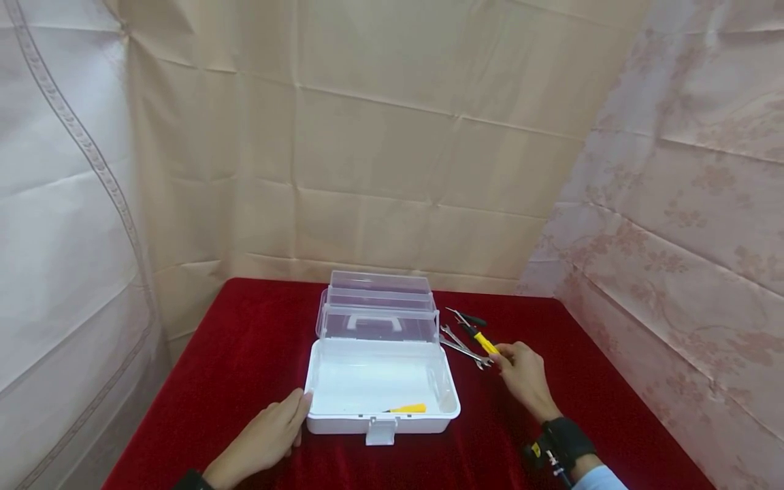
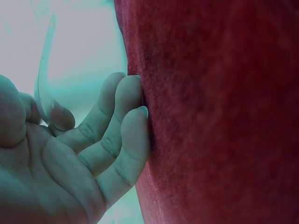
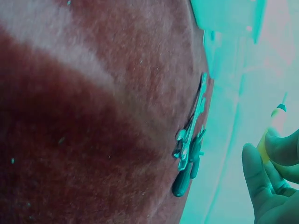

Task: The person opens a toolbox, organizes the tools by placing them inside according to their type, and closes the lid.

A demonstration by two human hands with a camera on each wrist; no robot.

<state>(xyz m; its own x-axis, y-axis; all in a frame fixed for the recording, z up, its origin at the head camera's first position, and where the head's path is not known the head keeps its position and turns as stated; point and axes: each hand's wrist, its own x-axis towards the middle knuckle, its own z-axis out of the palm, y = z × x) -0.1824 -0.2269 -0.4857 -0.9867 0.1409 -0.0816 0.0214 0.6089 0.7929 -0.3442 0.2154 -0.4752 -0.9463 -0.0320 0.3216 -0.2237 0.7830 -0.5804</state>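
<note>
The right hand (image 1: 523, 374) pinches a yellow screwdriver (image 1: 486, 341) near the end of its handle, its shaft reaching out beyond the fingertips, away from the person. Held so far back, I judge, the tool could tip or swivel if the thumb eases. Just past the grip and to its left lie the wrenches (image 1: 464, 350), with a dark-handled tool (image 1: 474, 319) farther off; a low sweep of the shaft might catch these and drag them over the red cloth (image 1: 263, 320). Whether it touches them now I cannot tell.

Well left of that grip stands the white box (image 1: 343, 416), a second screwdriver (image 1: 409, 408) inside by the front wall. The left hand (image 1: 272, 432) holds no tool; its fingers rest loosely at the side wall. A bump there could skid the box, or jolt the clear lid (image 1: 380, 299) tilted behind it
</note>
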